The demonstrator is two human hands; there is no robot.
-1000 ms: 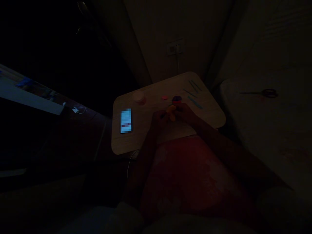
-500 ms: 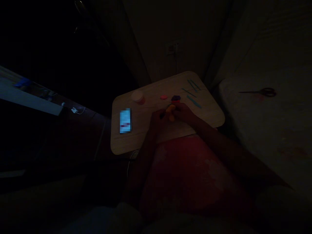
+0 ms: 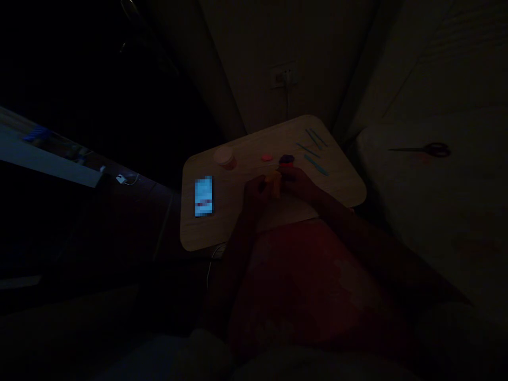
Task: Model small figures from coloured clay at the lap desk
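Note:
Both of my hands meet over a pale wooden lap board point(image 3: 226, 222) in very dim light. Between them is an orange lump of modelling clay point(image 3: 273, 185), pinched by my left hand point(image 3: 254, 193) and my right hand point(image 3: 298, 182). Just beyond my right hand sits a dark purple and red lump point(image 3: 286, 160). A flat pink clay disc point(image 3: 266, 157) lies a little farther left. Several thin teal modelling tools point(image 3: 313, 147) lie at the far right corner. A small round jar point(image 3: 225, 159) and a lit, pixelated phone point(image 3: 204, 196) lie on the left.
Scissors point(image 3: 426, 150) lie on pale bedding to the right of the board. A cable runs up to a wall socket point(image 3: 283, 75) behind it. A white plug point(image 3: 121, 179) sits on a dark ledge at left, and my red-clothed lap lies below the board.
The orange clay has shifted slightly left and looks more compact between my hands. My left hand has closed in toward it. The whole scene is a little darker.

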